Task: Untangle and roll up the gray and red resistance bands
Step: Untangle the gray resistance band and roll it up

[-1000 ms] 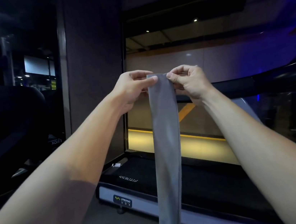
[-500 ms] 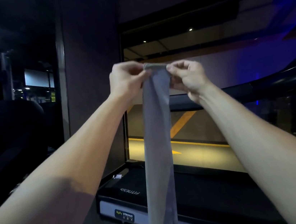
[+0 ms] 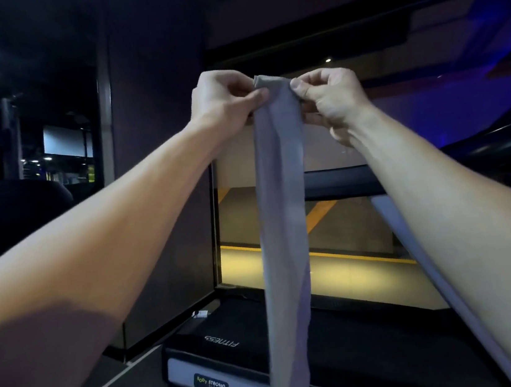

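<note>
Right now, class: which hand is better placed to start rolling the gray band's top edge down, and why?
Neither clearly: left hand and right hand each pinch a top corner of the gray band, level, so likely both roll together.

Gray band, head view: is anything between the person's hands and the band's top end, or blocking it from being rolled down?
Nothing visible. The left hand and right hand each pinch the top edge of the gray band directly. It hangs free in the air in front of the treadmill; its lower end leaves the frame.

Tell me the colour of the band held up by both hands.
Gray band, seen in the head view.
</note>
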`<state>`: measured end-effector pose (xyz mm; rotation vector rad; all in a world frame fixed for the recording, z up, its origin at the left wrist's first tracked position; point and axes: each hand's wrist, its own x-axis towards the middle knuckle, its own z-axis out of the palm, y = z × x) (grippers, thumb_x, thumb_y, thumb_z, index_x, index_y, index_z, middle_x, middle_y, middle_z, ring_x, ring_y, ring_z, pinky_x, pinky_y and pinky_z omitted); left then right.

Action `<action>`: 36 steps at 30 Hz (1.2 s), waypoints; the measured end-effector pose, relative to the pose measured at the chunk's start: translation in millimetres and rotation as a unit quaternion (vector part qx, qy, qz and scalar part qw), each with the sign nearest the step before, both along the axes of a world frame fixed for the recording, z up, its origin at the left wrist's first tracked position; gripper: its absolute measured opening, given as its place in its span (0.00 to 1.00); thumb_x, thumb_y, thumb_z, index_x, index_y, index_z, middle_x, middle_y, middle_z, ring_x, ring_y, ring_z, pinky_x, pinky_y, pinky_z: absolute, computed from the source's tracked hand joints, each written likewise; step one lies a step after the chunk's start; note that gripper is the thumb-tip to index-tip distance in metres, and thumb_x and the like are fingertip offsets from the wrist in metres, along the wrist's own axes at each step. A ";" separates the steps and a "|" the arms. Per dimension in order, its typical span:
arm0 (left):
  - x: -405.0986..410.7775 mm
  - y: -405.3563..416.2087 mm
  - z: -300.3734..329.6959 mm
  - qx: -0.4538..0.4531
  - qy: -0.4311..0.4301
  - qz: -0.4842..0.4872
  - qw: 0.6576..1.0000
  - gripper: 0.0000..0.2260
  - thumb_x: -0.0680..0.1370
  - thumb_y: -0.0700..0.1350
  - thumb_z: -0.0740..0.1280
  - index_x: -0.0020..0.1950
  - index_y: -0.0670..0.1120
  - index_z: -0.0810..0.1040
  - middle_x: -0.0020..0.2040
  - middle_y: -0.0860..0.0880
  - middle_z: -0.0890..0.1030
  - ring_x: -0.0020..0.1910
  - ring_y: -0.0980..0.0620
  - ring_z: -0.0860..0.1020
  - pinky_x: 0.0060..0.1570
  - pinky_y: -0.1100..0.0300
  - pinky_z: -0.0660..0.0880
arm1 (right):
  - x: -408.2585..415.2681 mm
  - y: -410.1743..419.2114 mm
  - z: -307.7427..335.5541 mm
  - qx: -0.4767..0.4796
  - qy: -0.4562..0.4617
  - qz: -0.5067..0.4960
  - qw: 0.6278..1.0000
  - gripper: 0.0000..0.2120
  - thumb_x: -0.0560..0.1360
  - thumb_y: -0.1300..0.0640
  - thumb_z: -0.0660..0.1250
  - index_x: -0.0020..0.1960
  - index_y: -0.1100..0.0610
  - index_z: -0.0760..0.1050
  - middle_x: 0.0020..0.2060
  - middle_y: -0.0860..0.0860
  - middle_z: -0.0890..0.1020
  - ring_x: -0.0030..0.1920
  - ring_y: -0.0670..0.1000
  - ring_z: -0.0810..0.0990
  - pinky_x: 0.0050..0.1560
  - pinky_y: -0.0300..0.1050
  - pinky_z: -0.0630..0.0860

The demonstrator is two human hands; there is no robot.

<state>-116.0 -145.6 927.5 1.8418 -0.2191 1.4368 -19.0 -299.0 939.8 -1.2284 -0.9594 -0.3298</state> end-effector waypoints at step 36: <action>16.4 5.0 -72.4 -0.088 0.088 -0.103 0.987 0.02 0.75 0.40 0.78 0.45 0.44 0.86 0.41 0.49 0.85 0.38 0.57 0.82 0.39 0.61 0.81 | 19.0 16.4 -62.8 -0.100 0.063 -0.025 0.993 0.08 0.83 0.59 0.67 0.45 0.55 0.79 0.42 0.54 0.83 0.42 0.51 0.81 0.38 0.44 0.78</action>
